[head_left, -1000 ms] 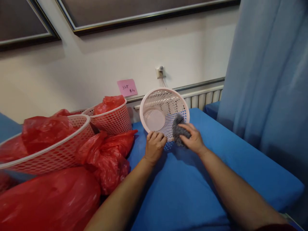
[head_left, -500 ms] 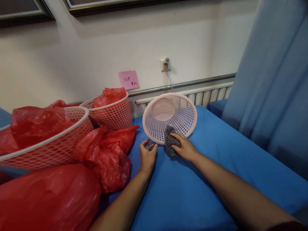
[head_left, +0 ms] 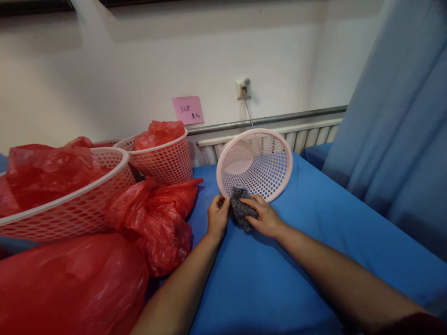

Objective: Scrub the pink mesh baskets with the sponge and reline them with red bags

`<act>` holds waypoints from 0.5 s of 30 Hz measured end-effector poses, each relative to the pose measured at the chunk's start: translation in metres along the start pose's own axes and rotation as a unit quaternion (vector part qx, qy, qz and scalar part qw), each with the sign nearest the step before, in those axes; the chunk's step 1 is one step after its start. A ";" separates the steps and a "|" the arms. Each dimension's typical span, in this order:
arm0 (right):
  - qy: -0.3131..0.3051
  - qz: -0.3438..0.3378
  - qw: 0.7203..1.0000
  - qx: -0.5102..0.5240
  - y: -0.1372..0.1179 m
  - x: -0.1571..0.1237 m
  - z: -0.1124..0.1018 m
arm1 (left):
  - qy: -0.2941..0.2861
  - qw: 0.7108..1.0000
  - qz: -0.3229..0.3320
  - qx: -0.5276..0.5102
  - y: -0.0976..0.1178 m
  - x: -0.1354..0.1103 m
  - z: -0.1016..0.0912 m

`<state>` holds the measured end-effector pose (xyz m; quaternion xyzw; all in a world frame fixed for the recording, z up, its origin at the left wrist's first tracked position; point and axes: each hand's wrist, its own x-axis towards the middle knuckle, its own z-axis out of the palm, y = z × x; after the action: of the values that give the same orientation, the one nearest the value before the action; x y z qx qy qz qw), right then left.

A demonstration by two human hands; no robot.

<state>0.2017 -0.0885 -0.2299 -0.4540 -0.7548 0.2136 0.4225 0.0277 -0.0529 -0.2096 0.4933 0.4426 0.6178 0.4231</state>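
A pale pink perforated plastic basket [head_left: 240,158] lies on its side on the blue-covered surface, its mouth toward me. My left hand [head_left: 218,218] is closed at the lower left of its rim, thumb against the edge and fingers curled. In my right hand [head_left: 267,217] is a bunched dark grey cloth [head_left: 242,209], pressed to the bottom of the rim just right of my left hand. The fingers of my right hand spread over the cloth.
On the left stand pink baskets [head_left: 157,163] holding red plastic bags. Stuffed red bags [head_left: 77,279] lie in front of them. Behind are a radiator [head_left: 307,137], a pipe [head_left: 223,125] and a plugged socket [head_left: 243,89]. A blue curtain [head_left: 391,116] hangs on the right.
The basket has turned slightly. My left hand has closed at its rim, and my right hand has moved the cloth a little left along the rim toward it.
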 end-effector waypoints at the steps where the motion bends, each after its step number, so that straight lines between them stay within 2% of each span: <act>1: -0.001 -0.028 1.000 -0.005 -0.007 -0.001 0.001 | 0.016 1.000 0.024 0.005 0.005 -0.001 -0.003; 3: -0.022 -0.058 0.997 -0.044 -0.019 -0.002 0.001 | 0.048 0.996 0.069 0.016 0.016 0.000 -0.010; 4: -0.039 -0.044 0.995 -0.079 -0.022 -0.001 -0.003 | 0.062 0.994 0.088 0.021 0.021 0.001 -0.014; 6: -0.059 0.021 0.987 -0.151 -0.021 0.004 -0.015 | 0.084 0.989 0.119 0.032 0.030 0.004 -0.021; 8: -0.045 0.094 0.975 -0.198 -0.013 0.008 -0.029 | 0.089 0.985 0.141 0.043 0.036 0.006 -0.026; 10: -0.024 0.127 0.969 -0.208 -0.008 0.009 -0.036 | 0.076 0.984 0.154 0.054 0.038 0.005 -0.027; 12: -0.032 0.114 0.973 -0.198 -0.011 0.007 -0.029 | 0.057 0.984 0.157 0.065 0.034 0.000 -0.025; 15: -0.072 0.038 0.987 -0.136 -0.024 0.002 -0.007 | 0.043 0.984 0.152 0.079 0.026 -0.006 -0.023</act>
<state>0.1949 -0.0993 -0.2089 -0.5192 -0.7875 0.1569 0.2927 0.0034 -0.0679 -0.1885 0.5597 0.4278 0.6587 0.2643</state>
